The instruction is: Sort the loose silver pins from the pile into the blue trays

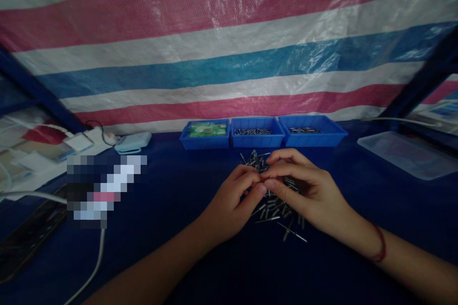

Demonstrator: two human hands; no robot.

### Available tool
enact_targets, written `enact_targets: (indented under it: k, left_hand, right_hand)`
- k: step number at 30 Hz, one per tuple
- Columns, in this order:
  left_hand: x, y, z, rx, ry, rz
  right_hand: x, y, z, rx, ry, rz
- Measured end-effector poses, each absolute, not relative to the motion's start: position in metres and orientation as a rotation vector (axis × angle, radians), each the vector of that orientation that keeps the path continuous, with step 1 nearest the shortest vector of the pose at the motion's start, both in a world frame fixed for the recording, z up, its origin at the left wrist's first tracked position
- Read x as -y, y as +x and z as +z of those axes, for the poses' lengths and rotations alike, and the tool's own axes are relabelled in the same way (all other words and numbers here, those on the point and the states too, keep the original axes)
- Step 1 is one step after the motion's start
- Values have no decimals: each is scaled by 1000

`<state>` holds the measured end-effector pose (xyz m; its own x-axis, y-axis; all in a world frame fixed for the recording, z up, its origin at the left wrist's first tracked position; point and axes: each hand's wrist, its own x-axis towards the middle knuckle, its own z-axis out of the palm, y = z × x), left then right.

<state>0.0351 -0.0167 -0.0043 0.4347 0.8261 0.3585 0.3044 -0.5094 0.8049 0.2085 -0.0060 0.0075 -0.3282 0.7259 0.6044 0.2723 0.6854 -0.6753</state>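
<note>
Here, two blue trays (256, 141) hold metal pins (252, 132), a third tray (204, 143) something green (206, 129); fingers (290, 170) meet, their grasp impossible to tell.

head view | worn on head | faces forward, down | desk (168, 181) near, striped sheet (229, 59) beyond

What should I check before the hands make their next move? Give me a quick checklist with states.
1. Left hand and right hand together over the pin pile: ok, fingertips meet there.
2. Piece between the fingertips identified: cannot tell, the fingers hide it.
3. Pile tidy: not ok, pins point every way and a long pin sticks out at the near edge.
4. Three blue bins upright: ok, in a row behind the pile.
5. White cable away from both hands: ok, it lies off to the left.
</note>
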Motion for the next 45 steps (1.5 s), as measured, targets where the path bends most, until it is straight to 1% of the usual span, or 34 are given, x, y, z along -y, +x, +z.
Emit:
enact_targets:
  k: [9,21,31,45]
  left_hand:
    - [16,35,-2,-995,2041,992]
    - [15,34,-2,-1044,2048,1146]
    - [17,33,3,-1119,2093,1347]
    - [17,34,4,-1172,2084,1374]
  right_hand:
    - [6,208,8,1910,-765,558]
    - [7,210,11,1930,-773,507]
    - [2,210,6,1931,-830,562]
    - [1,208,3,2041,-796,604]
